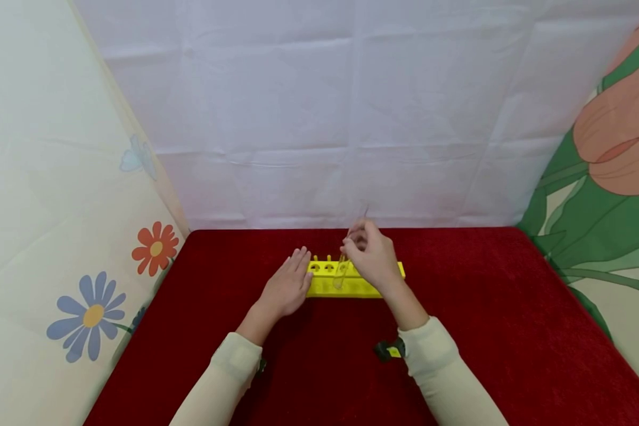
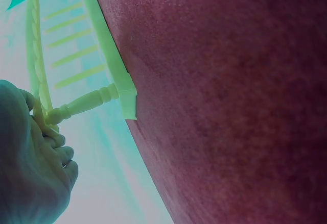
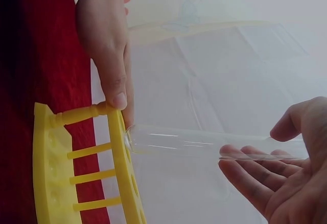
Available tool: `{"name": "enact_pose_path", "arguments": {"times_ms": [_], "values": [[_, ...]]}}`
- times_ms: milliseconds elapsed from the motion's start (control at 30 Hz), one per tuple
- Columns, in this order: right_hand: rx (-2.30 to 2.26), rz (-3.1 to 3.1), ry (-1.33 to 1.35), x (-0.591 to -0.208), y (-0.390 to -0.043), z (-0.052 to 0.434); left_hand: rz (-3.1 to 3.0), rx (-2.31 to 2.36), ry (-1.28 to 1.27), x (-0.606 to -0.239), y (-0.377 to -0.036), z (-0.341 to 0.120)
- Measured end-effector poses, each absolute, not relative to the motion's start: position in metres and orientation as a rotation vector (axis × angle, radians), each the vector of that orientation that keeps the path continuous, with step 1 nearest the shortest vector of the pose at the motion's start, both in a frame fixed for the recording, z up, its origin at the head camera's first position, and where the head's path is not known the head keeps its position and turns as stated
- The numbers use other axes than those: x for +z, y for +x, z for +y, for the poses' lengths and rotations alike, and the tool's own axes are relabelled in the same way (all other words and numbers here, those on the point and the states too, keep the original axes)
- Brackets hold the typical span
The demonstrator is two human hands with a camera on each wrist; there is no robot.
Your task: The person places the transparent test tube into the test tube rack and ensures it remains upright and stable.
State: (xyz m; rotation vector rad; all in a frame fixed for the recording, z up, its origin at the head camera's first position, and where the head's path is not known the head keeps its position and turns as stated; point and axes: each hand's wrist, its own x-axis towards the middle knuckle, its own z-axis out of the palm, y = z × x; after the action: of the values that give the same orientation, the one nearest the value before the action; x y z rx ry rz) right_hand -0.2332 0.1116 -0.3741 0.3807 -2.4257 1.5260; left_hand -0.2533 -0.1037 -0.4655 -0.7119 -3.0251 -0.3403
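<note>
Right hand [image 1: 370,251] holds glass tube [image 3: 204,143] at yellow rack [image 1: 327,284].

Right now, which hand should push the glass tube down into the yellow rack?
The right hand, probably. It already pinches the glass tube, whose lower end sits at a hole in the yellow rack. The left hand only steadies the rack's end.
</note>
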Motion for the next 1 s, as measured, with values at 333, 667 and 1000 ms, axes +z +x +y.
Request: {"name": "enact_pose_path", "arguments": {"times_ms": [333, 667, 1000], "values": [[1.514, -2.422, 0.397, -0.376, -0.238, 0.108, -3.016, -0.348, -0.716, -0.467, -0.254, -0.104], [1.524, -2.422, 0.408, -0.376, -0.241, 0.104, -3.011, -0.339, -0.719, -0.469, -0.255, -0.105], [1.505, -2.379, 0.477, -0.380, -0.247, 0.099, -3.012, -0.334, -0.722, -0.468, -0.255, -0.104]]}}
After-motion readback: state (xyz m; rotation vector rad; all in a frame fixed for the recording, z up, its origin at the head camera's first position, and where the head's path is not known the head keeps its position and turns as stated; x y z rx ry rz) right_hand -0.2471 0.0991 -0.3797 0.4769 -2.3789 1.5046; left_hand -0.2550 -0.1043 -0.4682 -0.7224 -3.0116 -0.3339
